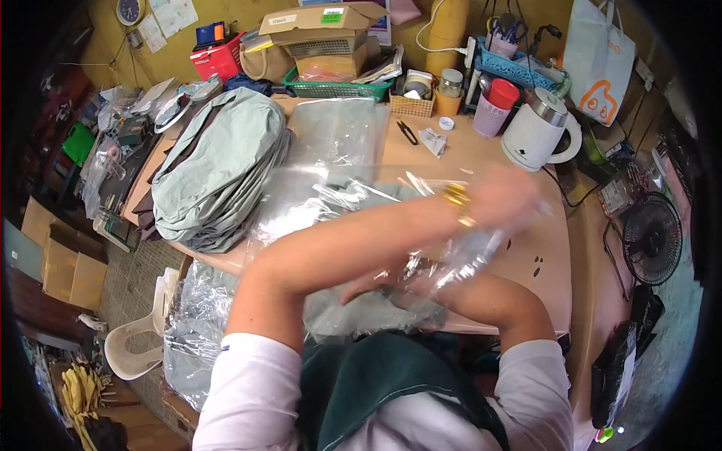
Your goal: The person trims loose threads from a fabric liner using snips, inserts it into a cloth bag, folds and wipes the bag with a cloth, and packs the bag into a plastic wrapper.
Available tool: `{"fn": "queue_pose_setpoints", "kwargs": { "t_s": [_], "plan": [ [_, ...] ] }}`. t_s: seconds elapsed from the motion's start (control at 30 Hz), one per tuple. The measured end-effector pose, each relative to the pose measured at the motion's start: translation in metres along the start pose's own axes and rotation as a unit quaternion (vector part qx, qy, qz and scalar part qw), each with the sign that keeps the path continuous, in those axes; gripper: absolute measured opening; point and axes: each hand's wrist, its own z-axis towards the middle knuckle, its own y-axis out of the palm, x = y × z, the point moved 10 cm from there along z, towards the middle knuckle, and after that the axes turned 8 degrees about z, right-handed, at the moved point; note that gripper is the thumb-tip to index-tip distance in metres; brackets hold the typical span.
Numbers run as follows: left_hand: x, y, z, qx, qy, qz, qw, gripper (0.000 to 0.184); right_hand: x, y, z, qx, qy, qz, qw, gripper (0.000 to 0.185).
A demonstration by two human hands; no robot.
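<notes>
A clear plastic bag [293, 207] with grey-green fabric in it lies across the table in front of me. My left arm reaches over it to the right, and my left hand [511, 197], smeared by motion, is at the bag's right side; its fingers cannot be made out. Below that forearm, my right hand [376, 284] points left over the grey fabric [353, 312] near the table edge. Its visible fingers look stretched out, partly covered by shiny plastic. A stack of grey-green garments [218, 165] lies to the left.
Flat clear bags [335, 131] lie behind. Thread snips [407, 133], a white kettle [538, 131] and a pink cup [489, 114] stand or lie at the back right. A fan [651, 237] is far right. Plastic-wrapped items [197, 323] sit left beside a white chair [135, 346].
</notes>
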Motion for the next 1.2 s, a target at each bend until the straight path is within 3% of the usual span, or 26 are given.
{"fn": "queue_pose_setpoints", "kwargs": {
  "t_s": [0.03, 0.07, 0.1, 0.13, 0.17, 0.2, 0.27, 0.3, 0.37, 0.4, 0.47, 0.5, 0.53, 0.63, 0.7, 0.83, 0.93, 0.97, 1.0, 1.03, 1.07, 1.1, 1.13, 1.17, 1.2],
  "plan": [
    [0.048, -0.007, 0.014, 0.027, 0.072, -0.001, 0.997, 0.013, -0.006, -0.014, -0.009, 0.074, -0.024, -0.362, 0.929, 0.113],
    [0.095, -0.004, 0.021, 0.004, 0.09, 0.06, 0.994, 0.013, -0.012, -0.02, -0.014, 0.102, -0.038, -0.528, 0.843, 0.114],
    [0.141, -0.021, 0.019, 0.085, 0.134, 0.038, 0.987, 0.014, -0.019, -0.027, -0.02, 0.135, -0.041, -0.673, 0.726, 0.115],
    [0.186, -0.018, 0.01, 0.057, 0.215, 0.03, 0.975, 0.015, 0.022, -0.05, -0.022, 0.101, 0.135, -0.429, 0.887, 0.112],
    [0.221, -0.026, -0.002, 0.028, 0.294, 0.022, 0.955, 0.016, 0.063, -0.05, -0.036, 0.058, 0.293, -0.134, 0.945, 0.109],
    [0.227, -0.03, -0.015, 0.027, 0.3, 0.02, 0.954, 0.016, 0.074, -0.068, -0.055, 0.052, 0.34, -0.137, 0.929, 0.104],
    [0.206, -0.045, -0.034, 0.114, 0.214, 0.037, 0.969, 0.018, 0.114, -0.089, -0.108, 0.048, 0.392, -0.138, 0.908, 0.099],
    [0.189, -0.044, -0.045, 0.157, 0.17, 0.03, 0.972, 0.021, 0.14, -0.102, -0.124, 0.172, 0.323, -0.131, 0.921, 0.094],
    [0.122, -0.074, -0.068, 0.142, 0.056, -0.039, 0.988, 0.033, 0.173, -0.096, -0.149, 0.299, 0.249, -0.126, 0.912, 0.089],
    [0.078, -0.126, -0.09, 0.081, -0.018, -0.077, 0.994, 0.041, 0.166, -0.071, -0.149, 0.256, 0.195, -0.317, 0.892, 0.089],
    [0.014, -0.078, -0.16, -0.051, -0.161, -0.06, 0.984, 0.056, 0.135, -0.059, -0.141, 0.205, 0.139, -0.493, 0.834, 0.09],
    [-0.006, -0.045, -0.192, -0.168, -0.246, -0.075, 0.952, 0.059, 0.118, -0.08, -0.135, 0.169, 0.24, -0.339, 0.894, 0.091],
    [-0.02, -0.011, -0.228, -0.28, -0.328, -0.089, 0.898, 0.062, 0.117, -0.081, -0.131, 0.122, 0.33, -0.172, 0.92, 0.091],
    [-0.028, 0.059, -0.254, -0.223, -0.334, -0.2, 0.894, 0.05, 0.131, -0.089, -0.106, 0.108, 0.377, -0.185, 0.901, 0.093],
    [-0.029, 0.066, -0.236, -0.052, -0.256, -0.198, 0.945, 0.031, 0.144, -0.095, -0.097, 0.097, 0.403, -0.199, 0.888, 0.095],
    [-0.001, 0.057, -0.22, -0.04, -0.199, -0.24, 0.949, 0.022, 0.169, -0.126, -0.097, 0.202, 0.431, -0.19, 0.859, 0.096],
    [0.0, 0.079, -0.237, -0.204, -0.157, -0.264, 0.93, 0.029, 0.171, -0.141, -0.101, 0.238, 0.463, -0.194, 0.831, 0.098],
    [-0.01, 0.074, -0.24, -0.203, -0.157, -0.263, 0.93, 0.029, 0.173, -0.136, -0.1, 0.226, 0.457, -0.192, 0.839, 0.097],
    [-0.047, 0.069, -0.251, -0.151, -0.308, -0.414, 0.843, 0.033, 0.173, -0.13, -0.098, 0.215, 0.45, -0.189, 0.846, 0.096],
    [-0.075, 0.07, -0.268, -0.09, -0.442, -0.542, 0.709, 0.039, 0.161, -0.124, -0.098, 0.215, 0.449, -0.188, 0.847, 0.096],
    [-0.084, 0.079, -0.289, -0.022, -0.551, -0.641, 0.534, 0.046, 0.142, -0.105, -0.089, 0.163, 0.399, -0.206, 0.878, 0.093],
    [-0.081, 0.081, -0.291, -0.02, -0.551, -0.641, 0.533, 0.046, 0.117, -0.087, -0.082, 0.112, 0.347, -0.222, 0.904, 0.09],
    [-0.081, 0.082, -0.29, 0.058, -0.541, -0.674, 0.5, 0.047, 0.094, -0.082, -0.09, 0.111, 0.346, -0.225, 0.904, 0.09],
    [-0.082, 0.08, -0.292, 0.135, -0.525, -0.702, 0.462, 0.051, 0.063, -0.062, -0.088, 0.083, 0.262, -0.068, 0.959, 0.087],
    [-0.076, 0.083, -0.299, 0.137, -0.523, -0.703, 0.462, 0.051, 0.038, -0.05, -0.086, 0.05, 0.17, 0.093, 0.98, 0.085]
  ]
}}
